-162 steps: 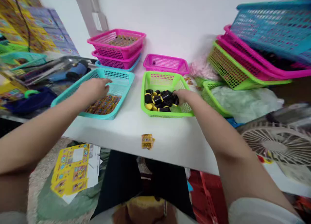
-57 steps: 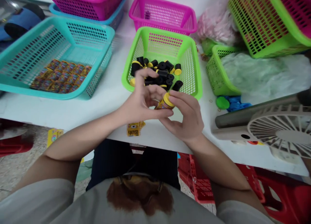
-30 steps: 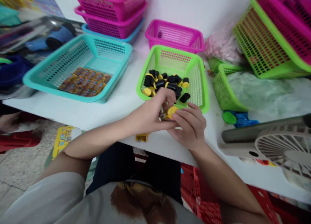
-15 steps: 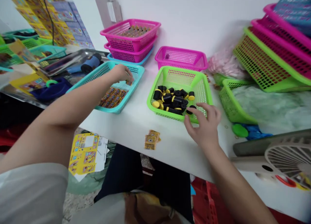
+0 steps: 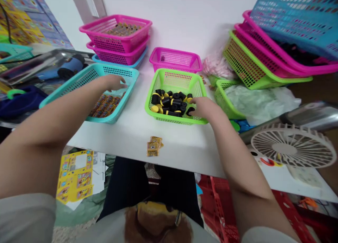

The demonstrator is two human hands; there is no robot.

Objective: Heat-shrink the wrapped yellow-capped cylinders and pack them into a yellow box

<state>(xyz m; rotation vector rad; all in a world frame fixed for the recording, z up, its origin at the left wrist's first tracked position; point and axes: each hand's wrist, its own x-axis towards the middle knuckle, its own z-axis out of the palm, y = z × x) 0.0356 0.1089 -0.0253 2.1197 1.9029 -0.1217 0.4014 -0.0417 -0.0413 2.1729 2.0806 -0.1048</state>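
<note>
My left hand (image 5: 112, 83) reaches over the teal basket (image 5: 111, 119), palm down and fingers stretched out. It hovers just above the rows of small orange-wrapped pieces (image 5: 104, 105) and holds nothing that I can see. My right hand (image 5: 204, 107) is inside the green basket (image 5: 174, 120). Its fingers are bent down onto the pile of black cylinders with yellow caps (image 5: 170, 102), pinching one at the pile's right edge. Two small yellow packets (image 5: 154, 146) lie on the white table near its front edge, between my arms.
An empty pink basket (image 5: 175, 60) stands behind the green one. Stacked pink baskets (image 5: 116, 35) are at the back left and tilted stacked baskets (image 5: 264, 60) at the right. A beige fan (image 5: 293, 149) lies at the right front. A yellow printed sheet (image 5: 76, 174) lies on the floor.
Both hands worked a yellow-capped wrapped piece together at the table edge. They then parted: the left carried it to the teal basket, and the right went into the green basket's pile.
</note>
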